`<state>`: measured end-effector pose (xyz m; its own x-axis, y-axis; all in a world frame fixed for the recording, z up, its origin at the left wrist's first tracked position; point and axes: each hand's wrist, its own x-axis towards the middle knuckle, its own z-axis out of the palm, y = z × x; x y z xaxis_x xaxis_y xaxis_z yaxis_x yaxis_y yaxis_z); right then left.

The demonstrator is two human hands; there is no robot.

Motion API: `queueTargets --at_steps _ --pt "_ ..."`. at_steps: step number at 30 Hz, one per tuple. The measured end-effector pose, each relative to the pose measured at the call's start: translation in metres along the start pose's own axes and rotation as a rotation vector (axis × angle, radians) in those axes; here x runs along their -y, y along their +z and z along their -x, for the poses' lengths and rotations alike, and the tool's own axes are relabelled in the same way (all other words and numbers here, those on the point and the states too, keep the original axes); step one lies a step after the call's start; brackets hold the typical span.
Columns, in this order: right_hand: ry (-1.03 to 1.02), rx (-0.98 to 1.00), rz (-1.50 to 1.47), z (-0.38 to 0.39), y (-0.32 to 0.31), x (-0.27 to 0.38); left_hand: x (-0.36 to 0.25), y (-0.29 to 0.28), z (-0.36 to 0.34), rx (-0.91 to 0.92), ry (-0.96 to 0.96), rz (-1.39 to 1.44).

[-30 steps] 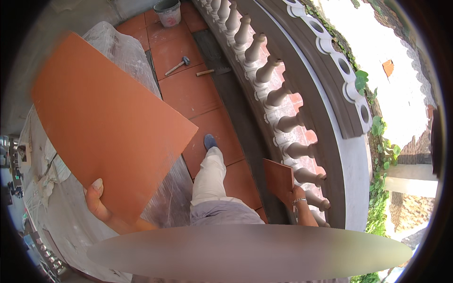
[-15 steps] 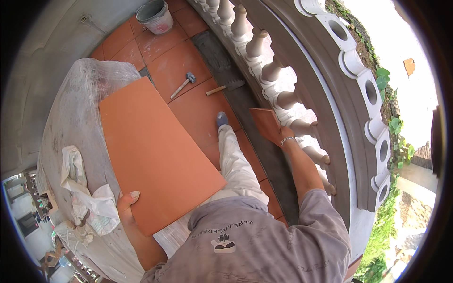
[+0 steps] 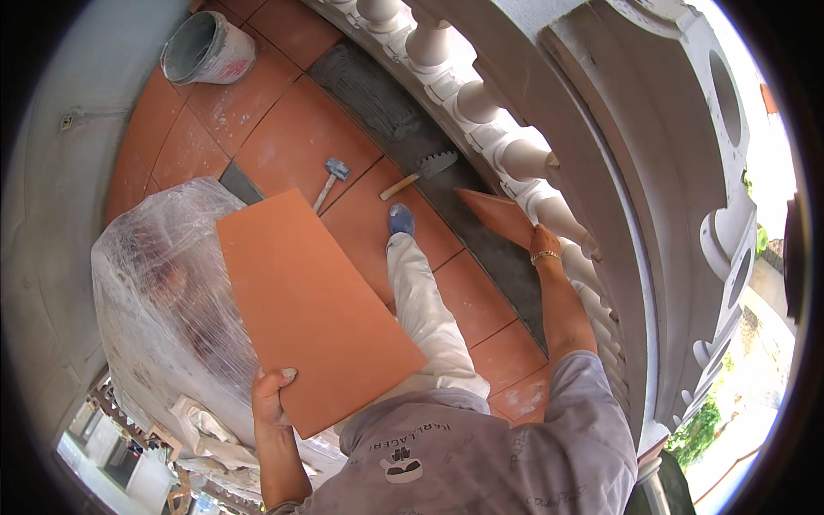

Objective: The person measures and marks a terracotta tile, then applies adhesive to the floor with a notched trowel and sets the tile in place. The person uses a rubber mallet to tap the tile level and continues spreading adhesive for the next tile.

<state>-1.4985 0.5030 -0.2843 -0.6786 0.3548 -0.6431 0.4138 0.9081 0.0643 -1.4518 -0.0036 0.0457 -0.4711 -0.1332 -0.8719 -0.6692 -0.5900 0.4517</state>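
Note:
My left hand point(image 3: 273, 395) grips a large terracotta tile point(image 3: 313, 313) by its near left edge, thumb on top. The tile slants in front of me, above the floor and beside a plastic-wrapped bulk. My right hand point(image 3: 544, 241) holds a smaller piece of terracotta tile point(image 3: 496, 215) by its near end, fingers partly hidden. That piece is over the grey mortar strip point(image 3: 476, 230), close to the balusters. Beyond my shoe lie a mallet point(image 3: 333, 182) and a notched trowel point(image 3: 421, 174) with a wooden handle.
A mortar-stained bucket point(image 3: 210, 50) stands at the far left on the laid floor tiles point(image 3: 275, 159). White balusters point(image 3: 524, 160) under a heavy rail point(image 3: 549, 94) run along the right. The plastic-wrapped bulk point(image 3: 172, 266) stands at my left, a white cloth point(image 3: 210, 433) on it.
My view has shifted, and the bucket appears nearer. Both hands keep their tiles; the smaller piece now looks more edge-on, still beside the balusters.

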Motion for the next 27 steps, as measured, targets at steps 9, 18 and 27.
queueTargets --at_steps 9,18,27 --pt "0.281 0.037 -0.073 -0.018 -0.045 0.015 -0.056 0.045 -0.042 0.095 -0.141 -0.111" --pt "-0.013 -0.315 -0.353 0.046 -0.045 0.079 -0.098 0.073 -0.098 0.233 -0.197 -0.201" --pt "0.172 0.425 -2.522 0.195 -0.147 0.339 -0.102 0.124 -0.182 0.339 -0.25 -0.089"
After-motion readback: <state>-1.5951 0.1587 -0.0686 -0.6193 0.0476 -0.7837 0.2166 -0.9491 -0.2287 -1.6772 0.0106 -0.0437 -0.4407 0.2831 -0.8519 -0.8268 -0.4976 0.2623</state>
